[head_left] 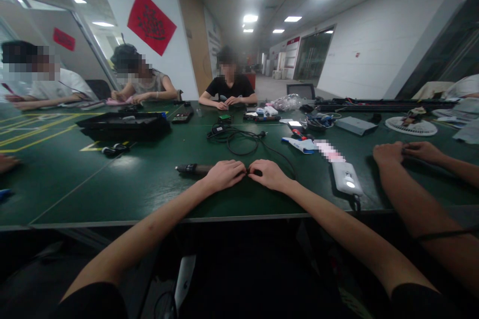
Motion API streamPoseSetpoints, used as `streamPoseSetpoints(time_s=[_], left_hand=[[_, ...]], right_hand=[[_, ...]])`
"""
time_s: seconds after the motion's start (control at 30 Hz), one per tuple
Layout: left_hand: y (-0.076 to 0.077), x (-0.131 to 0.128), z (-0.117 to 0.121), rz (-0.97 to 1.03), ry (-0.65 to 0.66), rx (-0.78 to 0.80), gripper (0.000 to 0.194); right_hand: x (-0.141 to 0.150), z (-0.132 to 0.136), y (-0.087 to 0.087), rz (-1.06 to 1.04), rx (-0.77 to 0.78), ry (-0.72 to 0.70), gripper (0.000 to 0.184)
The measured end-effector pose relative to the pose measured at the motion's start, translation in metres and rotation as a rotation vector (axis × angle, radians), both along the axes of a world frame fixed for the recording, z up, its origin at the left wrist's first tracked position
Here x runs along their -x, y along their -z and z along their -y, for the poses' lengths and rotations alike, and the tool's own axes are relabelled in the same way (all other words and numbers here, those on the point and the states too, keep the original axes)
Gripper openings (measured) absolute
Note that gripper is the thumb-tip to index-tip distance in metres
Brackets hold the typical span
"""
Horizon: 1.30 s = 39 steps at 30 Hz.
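An electric screwdriver (pixel 192 169), dark with a grey-brown body, lies lengthwise on the green table, its tip pointing left. My left hand (pixel 226 174) is closed around its rear end. Close against it, my right hand (pixel 268 174) pinches a small dark piece at the screwdriver's tail; it looks like a cable connector, but the fingers hide most of it. A black power cable (pixel 239 153) lies in loops just beyond my hands, and one strand runs down towards my right wrist.
A white power bank-like box (pixel 347 179) lies to the right, near a co-worker's hands (pixel 389 153). Further off are a blue-and-white packet (pixel 299 145), a black tray (pixel 123 122) and a round white grille (pixel 410 126). Several people sit around the table (pixel 142 194).
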<state>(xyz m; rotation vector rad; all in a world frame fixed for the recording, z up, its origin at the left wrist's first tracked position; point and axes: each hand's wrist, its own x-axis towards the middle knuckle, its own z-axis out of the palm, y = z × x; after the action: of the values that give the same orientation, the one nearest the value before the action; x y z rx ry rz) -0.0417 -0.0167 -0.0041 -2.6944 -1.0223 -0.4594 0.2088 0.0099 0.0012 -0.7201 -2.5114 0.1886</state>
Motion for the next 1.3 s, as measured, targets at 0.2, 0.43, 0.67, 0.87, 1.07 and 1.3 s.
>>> streamPoseSetpoints(time_s=[0.2,0.43,0.67,0.87,1.07,1.3], left_hand=[[-0.0001,0.0004,0.0001,-0.008,0.0,0.002,0.022],[0.0,-0.0007,0.0004,-0.011,-0.026,-0.001,0.02],[-0.0012,-0.0009,0.0015,-0.007,-0.019,-0.012,0.018],[-0.0008,-0.0012,0.0012,-0.015,0.011,-0.023,0.02],[0.0003,-0.0005,0.0002,0.007,-0.044,-0.014,0.02],[0.0001,0.0,0.0007,-0.01,-0.005,-0.02,0.018]], right_hand=[[-0.0001,-0.0009,0.0019,0.003,-0.002,-0.003,0.004],[-0.0006,-0.0002,0.0016,-0.003,0.001,-0.008,0.004],[-0.0013,-0.0005,0.0009,-0.003,-0.003,-0.007,0.004],[-0.0004,-0.0018,0.0031,-0.003,-0.008,-0.006,0.004],[0.0002,-0.0023,0.0047,-0.004,-0.015,-0.003,0.005],[-0.0007,-0.0014,0.0027,-0.002,-0.012,-0.008,0.004]])
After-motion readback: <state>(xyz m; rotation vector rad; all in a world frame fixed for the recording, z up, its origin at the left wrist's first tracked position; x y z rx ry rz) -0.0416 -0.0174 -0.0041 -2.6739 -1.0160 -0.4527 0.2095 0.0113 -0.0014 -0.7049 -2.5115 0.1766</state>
